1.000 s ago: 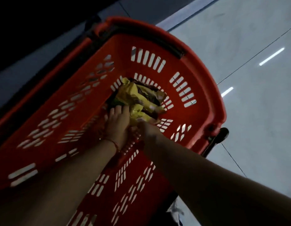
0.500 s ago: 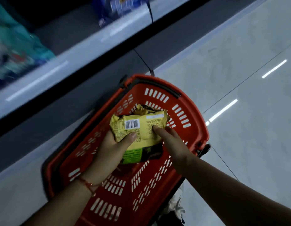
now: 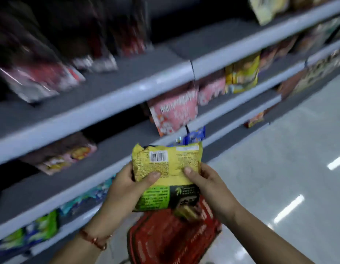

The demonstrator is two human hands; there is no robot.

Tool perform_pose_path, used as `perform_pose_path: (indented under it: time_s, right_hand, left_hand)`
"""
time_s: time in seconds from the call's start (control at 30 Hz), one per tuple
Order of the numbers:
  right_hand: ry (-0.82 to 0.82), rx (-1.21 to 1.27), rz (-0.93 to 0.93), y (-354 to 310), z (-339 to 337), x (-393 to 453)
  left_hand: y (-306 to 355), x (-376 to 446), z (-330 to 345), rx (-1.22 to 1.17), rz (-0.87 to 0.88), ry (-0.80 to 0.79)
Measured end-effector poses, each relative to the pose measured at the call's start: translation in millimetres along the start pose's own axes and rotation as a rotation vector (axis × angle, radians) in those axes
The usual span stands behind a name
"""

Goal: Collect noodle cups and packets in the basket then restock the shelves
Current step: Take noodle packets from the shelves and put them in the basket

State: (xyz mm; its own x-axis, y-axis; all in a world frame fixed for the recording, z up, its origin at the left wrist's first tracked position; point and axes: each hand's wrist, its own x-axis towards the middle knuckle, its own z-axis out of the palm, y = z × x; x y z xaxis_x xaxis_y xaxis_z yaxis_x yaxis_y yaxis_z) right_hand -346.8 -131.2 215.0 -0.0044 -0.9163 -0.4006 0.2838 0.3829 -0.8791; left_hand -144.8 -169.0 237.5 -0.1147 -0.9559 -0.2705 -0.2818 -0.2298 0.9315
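Above the basket [image 3: 165, 242]: yellow noodle packet [image 3: 166, 168] is being held up
Left hand [image 3: 125, 189]: gripping packet's left side; thumb across it
Right hand [image 3: 209, 185]: pinching its right side

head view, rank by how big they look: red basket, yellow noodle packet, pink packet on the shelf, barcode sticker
1. red basket, though partly cut off by the frame.
2. yellow noodle packet and pink packet: they look alike, and the yellow one is nearer the camera, so unranked.
3. barcode sticker, clearly smallest.

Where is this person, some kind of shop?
Most likely a supermarket aisle: long grey shelves stocked with snack packets, a red shopping basket on the floor, and a barcoded yellow noodle packet held in both hands.
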Motion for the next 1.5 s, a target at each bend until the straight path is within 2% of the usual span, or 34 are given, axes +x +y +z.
perform_pose_path:
  time_s: [0.17,0.27,0.37,0.57,0.8,0.93,1.07,1.17,1.4,1.5]
  right_hand:
    - [-0.085,-0.119,-0.258,-137,51,-45]
    - [-0.158,-0.18,-0.416,-205,86,-66]
    - [-0.242,-0.211,-0.512,-254,119,-87]
    - [-0.398,-0.286,-0.654,-316,189,-101]
    - [-0.452,-0.406,-0.725,-365,305,-64]
    - [-0.342,-0.487,-0.768,-389,369,-23]
    - [-0.15,-0.633,-0.781,-396,410,22]
    - [-0.061,-0.684,-0.765,-388,420,39]
    - [-0.13,-0.708,-0.868,-378,409,44]
    - [-0.076,-0.778,-0.925,-376,403,42]
  left_hand:
    - [138,-53,-51,-0.043,0.24,0.173]
    - [200,-83,-76,-0.07,0.336,0.212]
    - [241,-106,-103,-0.153,0.423,0.301]
    - [286,-139,-162,-0.131,0.561,0.529]
    - [324,-121,-266,0.106,0.628,0.956]
    - [344,-75,-312,0.438,0.617,1.133]
    - [346,-31,-329,0.728,0.523,1.098]
    - [339,-5,-333,0.787,0.461,1.051]
    - [322,13,-338,0.927,0.514,1.08]
    - [325,10,-337,0.968,0.565,1.091]
